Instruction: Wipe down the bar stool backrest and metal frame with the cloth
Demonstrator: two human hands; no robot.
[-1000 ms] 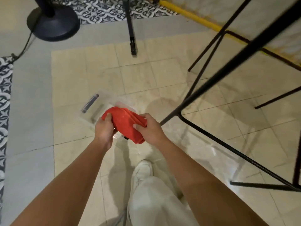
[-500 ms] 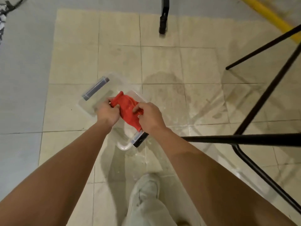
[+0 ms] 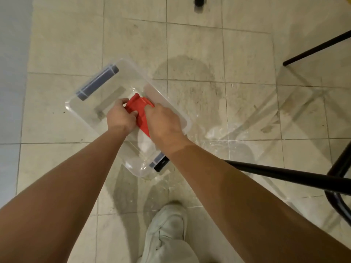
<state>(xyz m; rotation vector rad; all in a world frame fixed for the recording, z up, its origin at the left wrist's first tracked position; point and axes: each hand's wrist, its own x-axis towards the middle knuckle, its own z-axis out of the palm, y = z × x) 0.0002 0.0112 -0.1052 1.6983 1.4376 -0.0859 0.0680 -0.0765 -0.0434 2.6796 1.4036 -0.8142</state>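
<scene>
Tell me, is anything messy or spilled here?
Yes. The floor right of the clear tub shows shiny, whitish streaks, like splashed water. The tub also sits crooked to the tile lines.

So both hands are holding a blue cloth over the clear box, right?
Not quite. The cloth is red, not blue, as the head view shows. The rest is right: the left hand and the right hand both hold it over the clear box.

stool frame [image 3: 284, 174]: cut by right edge | cloth [image 3: 139, 108]: partly hidden
</scene>
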